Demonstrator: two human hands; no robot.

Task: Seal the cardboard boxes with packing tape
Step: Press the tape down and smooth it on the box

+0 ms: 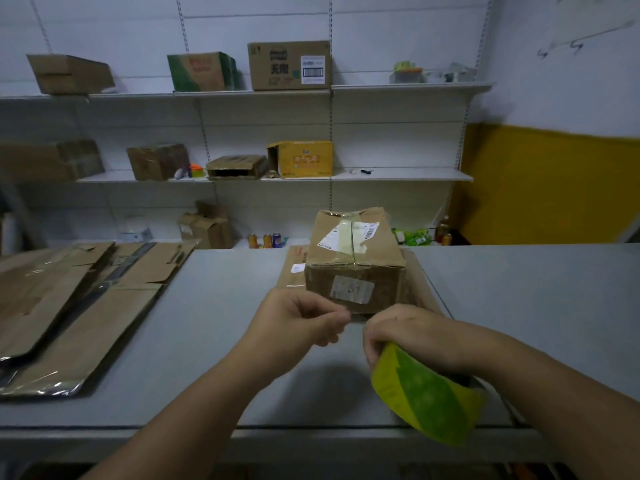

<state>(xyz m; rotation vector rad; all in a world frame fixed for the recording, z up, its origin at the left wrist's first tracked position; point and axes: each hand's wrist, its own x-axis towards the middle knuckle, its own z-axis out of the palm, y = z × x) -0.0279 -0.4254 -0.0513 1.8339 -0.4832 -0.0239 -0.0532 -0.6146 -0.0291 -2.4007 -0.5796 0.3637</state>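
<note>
While the right hand [412, 336] grips the yellow-green tape roll [426, 396] at near right, the left hand [298, 320] pinches its fingertips together (on what is unclear) just on the near side of the cardboard box [356, 261], which sits mid-table [214, 341].

Grey table [214, 306] bears flattened cardboard sheets [79, 306] at left; a flat cardboard piece [294, 271] lies mid-table, box [353, 268] atop.

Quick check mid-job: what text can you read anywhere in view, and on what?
"无限": brown box, top shelf; its barcode label is too small to read.
Green box, top shelf: red print blurred.
Yellow box, middle shelf: print blurred.
Cardboard box on the table: labels unreadable.
Tape roll: small print blurred.
</note>
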